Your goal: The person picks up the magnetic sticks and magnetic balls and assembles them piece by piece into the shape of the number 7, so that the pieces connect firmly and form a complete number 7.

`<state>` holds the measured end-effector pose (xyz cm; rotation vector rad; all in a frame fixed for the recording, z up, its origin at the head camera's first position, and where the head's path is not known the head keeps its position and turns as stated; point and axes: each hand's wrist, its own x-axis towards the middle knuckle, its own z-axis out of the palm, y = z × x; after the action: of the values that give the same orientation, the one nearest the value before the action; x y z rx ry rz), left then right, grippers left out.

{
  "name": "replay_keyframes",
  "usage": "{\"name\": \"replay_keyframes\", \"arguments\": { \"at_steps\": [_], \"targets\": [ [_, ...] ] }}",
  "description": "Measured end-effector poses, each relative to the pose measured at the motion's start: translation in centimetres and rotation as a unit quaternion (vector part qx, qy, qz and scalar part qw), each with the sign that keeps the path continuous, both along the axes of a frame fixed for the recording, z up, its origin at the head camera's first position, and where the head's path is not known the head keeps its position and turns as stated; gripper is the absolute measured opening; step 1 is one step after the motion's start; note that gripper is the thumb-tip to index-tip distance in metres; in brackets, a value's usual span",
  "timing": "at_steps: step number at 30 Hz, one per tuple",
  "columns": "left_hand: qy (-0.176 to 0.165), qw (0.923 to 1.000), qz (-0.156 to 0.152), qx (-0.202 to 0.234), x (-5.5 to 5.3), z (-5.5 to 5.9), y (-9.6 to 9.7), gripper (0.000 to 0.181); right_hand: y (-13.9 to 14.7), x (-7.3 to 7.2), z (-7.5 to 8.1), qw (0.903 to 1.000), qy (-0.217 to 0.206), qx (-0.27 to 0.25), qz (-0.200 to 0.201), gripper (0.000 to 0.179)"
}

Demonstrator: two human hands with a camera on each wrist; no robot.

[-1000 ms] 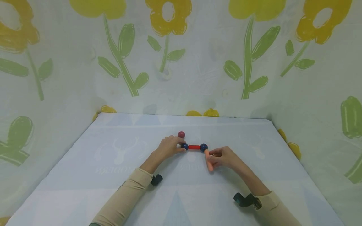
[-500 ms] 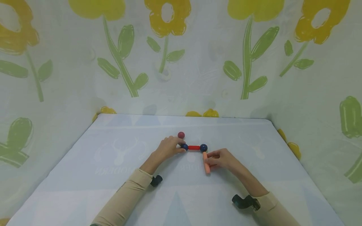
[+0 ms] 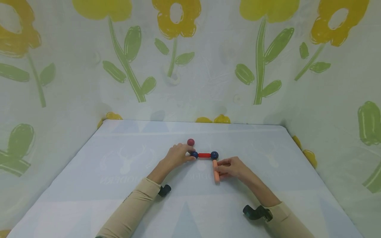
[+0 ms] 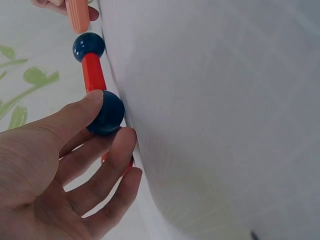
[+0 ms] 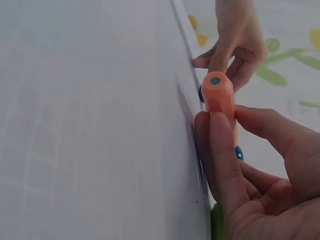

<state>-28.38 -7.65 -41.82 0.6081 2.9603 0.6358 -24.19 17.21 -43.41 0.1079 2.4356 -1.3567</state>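
My left hand point(image 3: 176, 156) pinches a dark blue ball point(image 4: 109, 116) between thumb and fingers. From that ball a red magnetic rod point(image 3: 204, 155) runs right to a second dark blue ball point(image 3: 214, 155). My right hand point(image 3: 233, 167) holds an orange rod point(image 3: 216, 172) by its side, thumb opposite the fingers. The orange rod's far end is right at the second ball, and its length points back toward me. A dark round disc point(image 5: 215, 81) shows in its near end. Just beyond my left fingers lies a dark red ball point(image 3: 190, 142), partly hidden behind them in the left wrist view.
The white-covered table point(image 3: 125, 205) bears faint printed deer and letters. Walls of flower-print cloth point(image 3: 208, 79) rise behind it and at both sides. A black wrist-camera mount shows at the left cuff point(image 3: 165, 190) and another at the right cuff point(image 3: 256, 212).
The orange rod has swung left with my right hand, from slanted to nearly straight toward me, its far end staying by the second ball. My left hand keeps still.
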Motion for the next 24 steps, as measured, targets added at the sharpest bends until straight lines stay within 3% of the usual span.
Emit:
{"name": "replay_keyframes", "arguments": {
  "at_steps": [24],
  "targets": [
    [-0.004, 1.0, 0.001, 0.007, 0.09, 0.09, -0.02, 0.037, -0.26, -0.33, -0.15, 0.9999, 0.01, -0.011, -0.001, 0.052]
  ]
}}
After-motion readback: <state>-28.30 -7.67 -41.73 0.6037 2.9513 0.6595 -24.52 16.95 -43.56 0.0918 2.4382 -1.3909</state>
